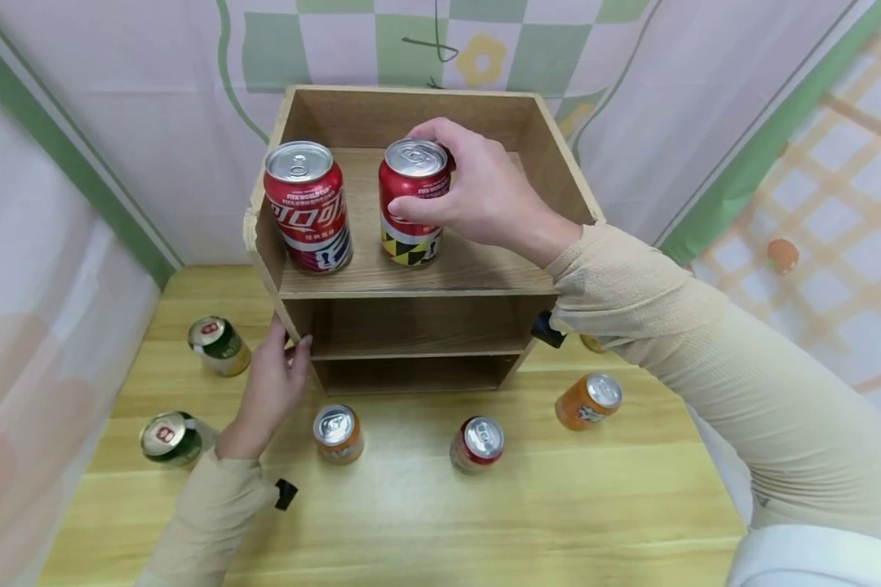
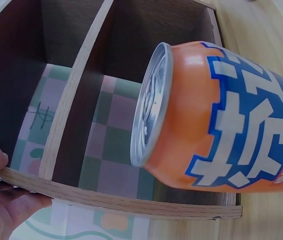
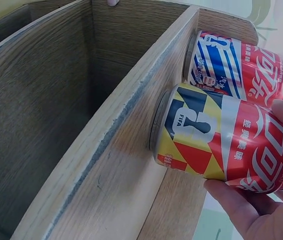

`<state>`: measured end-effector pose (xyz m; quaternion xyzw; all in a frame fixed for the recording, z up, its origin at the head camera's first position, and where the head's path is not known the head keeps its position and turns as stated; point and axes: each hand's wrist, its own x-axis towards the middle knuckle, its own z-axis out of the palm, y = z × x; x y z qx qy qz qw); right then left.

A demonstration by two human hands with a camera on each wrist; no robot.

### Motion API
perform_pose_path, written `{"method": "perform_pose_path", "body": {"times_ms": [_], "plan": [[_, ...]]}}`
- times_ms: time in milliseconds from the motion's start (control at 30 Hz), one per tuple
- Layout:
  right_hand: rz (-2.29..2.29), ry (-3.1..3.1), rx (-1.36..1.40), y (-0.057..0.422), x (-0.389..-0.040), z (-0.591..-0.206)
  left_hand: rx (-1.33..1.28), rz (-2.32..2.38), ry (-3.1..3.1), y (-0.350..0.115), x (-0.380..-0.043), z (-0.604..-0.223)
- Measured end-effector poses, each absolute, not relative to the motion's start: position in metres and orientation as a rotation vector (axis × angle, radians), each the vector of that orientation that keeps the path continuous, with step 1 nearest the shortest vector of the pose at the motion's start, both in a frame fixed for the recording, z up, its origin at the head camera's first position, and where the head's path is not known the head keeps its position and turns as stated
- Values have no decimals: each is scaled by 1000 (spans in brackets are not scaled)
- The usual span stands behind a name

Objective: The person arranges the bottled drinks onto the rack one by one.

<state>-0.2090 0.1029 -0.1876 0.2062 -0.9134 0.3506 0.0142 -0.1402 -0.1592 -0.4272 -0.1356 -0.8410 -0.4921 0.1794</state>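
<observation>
A red cola can [image 1: 409,244] with a yellow and black pattern stands on the top level of a wooden shelf unit [image 1: 499,265]. My right hand [image 1: 484,183] grips it between thumb and fingers from the right. In the right wrist view, the can's base is at the board. Left of it is a second red cola can [image 1: 308,208] with blue and white stripes, with a small gap between them in the head view. My left hand [image 1: 273,391] holds the edge of the unit's left side panel, thumb and fingers on either side of it [image 2: 16,180].
On the wooden table [image 1: 411,530] stand an orange can [image 1: 340,444] and a red-topped can [image 1: 470,456] before the unit. Another orange can [image 1: 583,403] is right. Two green-and-gold cans [image 1: 223,350] are left. A patterned curtain [image 1: 411,49] hangs behind.
</observation>
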Motion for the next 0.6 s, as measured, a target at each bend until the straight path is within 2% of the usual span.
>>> {"method": "perform_pose_path", "body": {"times_ms": [600], "plan": [[1035,-2881,638,103,-207,-187,-368,-1373,-2402,-161,-140,-427]]}}
